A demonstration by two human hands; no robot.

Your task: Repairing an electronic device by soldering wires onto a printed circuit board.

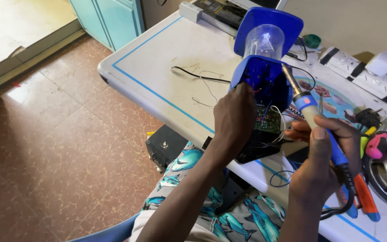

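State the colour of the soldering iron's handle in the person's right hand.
Blue, with a cream collar; the soldering iron in the right hand shows in the head view.

Place: a small repair corner set up inside a home is shown, not a fitted workshop.
Work surface: a white plastic folding table with a blue line along its edge is used, of the household kind.
Tools: a blue-handled soldering iron, screwdrivers with coloured handles and loose wires are spread over it.
Item under repair: a blue plastic appliance is opened, and a green circuit board is exposed.
Power: a white power strip is laid at the table's far edge.
Floor: worn reddish patterned tiles are seen.
Surroundings: a turquoise cabinet door and a sunlit doorway step are seen beyond.
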